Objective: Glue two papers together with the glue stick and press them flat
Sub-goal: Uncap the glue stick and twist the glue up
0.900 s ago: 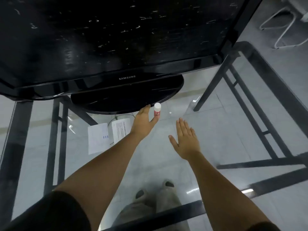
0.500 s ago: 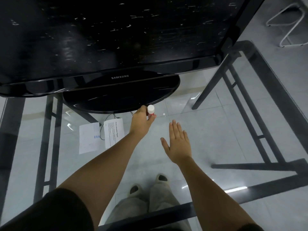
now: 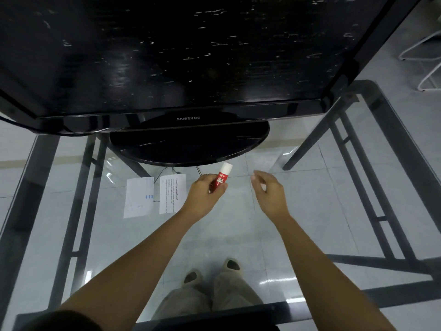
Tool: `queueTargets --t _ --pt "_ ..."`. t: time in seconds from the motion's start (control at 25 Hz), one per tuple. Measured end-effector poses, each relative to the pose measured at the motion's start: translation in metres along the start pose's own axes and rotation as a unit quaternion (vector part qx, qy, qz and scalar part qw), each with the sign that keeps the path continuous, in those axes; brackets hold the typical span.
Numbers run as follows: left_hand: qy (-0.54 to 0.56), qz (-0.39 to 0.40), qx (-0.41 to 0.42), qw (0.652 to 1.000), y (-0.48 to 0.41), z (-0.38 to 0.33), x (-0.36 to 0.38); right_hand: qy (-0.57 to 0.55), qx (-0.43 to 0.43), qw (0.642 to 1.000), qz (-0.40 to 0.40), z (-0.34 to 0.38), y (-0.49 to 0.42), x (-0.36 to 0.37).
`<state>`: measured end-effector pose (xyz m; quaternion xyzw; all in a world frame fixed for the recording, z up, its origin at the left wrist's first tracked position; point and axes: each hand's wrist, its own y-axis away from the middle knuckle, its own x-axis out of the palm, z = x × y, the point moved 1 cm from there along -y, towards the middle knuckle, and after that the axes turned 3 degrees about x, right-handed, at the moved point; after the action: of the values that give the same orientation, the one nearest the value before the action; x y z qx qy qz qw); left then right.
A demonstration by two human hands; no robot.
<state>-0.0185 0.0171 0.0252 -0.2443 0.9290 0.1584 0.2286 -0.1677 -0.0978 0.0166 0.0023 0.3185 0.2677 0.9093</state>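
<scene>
Near the centre of the frame, left hand (image 3: 205,190): it gripped the glue stick (image 3: 222,178) by the red body, fingers curled round it, above the glass table (image 3: 238,237).
Glue stick: tilted, with its white cap end pointing toward the upper right, just below the rim of the round black base (image 3: 188,146). It was clear of both sheets.
Right hand (image 3: 270,191): to the right of the stick and apart from it. The fingers were loosely curled and held nothing.
Papers: two sheets lay flat side by side, left of the left hand, with a narrow gap between them. The left paper (image 3: 138,202) was mostly blank with small blue marks; the right paper (image 3: 172,194) carried lines of print. The left wrist crossed the right sheet's lower corner.
Monitor (image 3: 167,56): large and black, it filled the upper half of the frame — screen dark and scuffed.
Cable (image 3: 160,173): thin and dark, it curved from under the base toward the gap between the sheets.
Lower centre: two shoes (image 3: 231,265) and pale trouser legs showed through the glass.
Upper right corner: a white wire chair frame (image 3: 427,65) stood on the tiled floor.
</scene>
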Motion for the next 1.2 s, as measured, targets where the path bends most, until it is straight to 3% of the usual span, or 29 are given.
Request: queueTargets --t 0.2,0.36,0.48,0.64,0.72,0.8,1.0,1.2 --pt "-0.012 -0.011 0.041 0.999 0.001 -0.01 0.001 -0.105 -0.002 0.99 0.092 0.039 -0.016 -0.006" --pt "-0.024 -0.01 0.072 0.997 0.002 -0.019 0.002 -0.142 -0.019 0.985 0.098 0.05 -0.021 -0.007" --pt "-0.057 -0.059 0.081 0.993 0.006 -0.021 0.003 -0.155 -0.014 0.984 0.085 0.055 -0.021 -0.008" --pt "-0.211 -0.156 0.175 0.949 0.011 -0.024 0.001 -0.16 -0.011 0.984 0.084 0.056 -0.019 -0.006" --pt "-0.225 -0.164 0.196 0.94 0.012 -0.024 0.001 -0.157 -0.015 0.983 0.094 0.056 -0.019 -0.004" --pt "-0.213 -0.159 0.189 0.945 0.012 -0.021 0.001 -0.148 -0.022 0.984 0.096 0.055 -0.022 -0.004" --pt "-0.195 -0.136 0.108 0.965 0.018 0.006 -0.001 -0.163 -0.01 0.986 -0.011 0.043 -0.047 -0.024" --pt "-0.163 -0.151 0.06 0.973 0.015 0.013 -0.004 -0.062 0.005 0.998 0.032 0.014 -0.053 -0.007"
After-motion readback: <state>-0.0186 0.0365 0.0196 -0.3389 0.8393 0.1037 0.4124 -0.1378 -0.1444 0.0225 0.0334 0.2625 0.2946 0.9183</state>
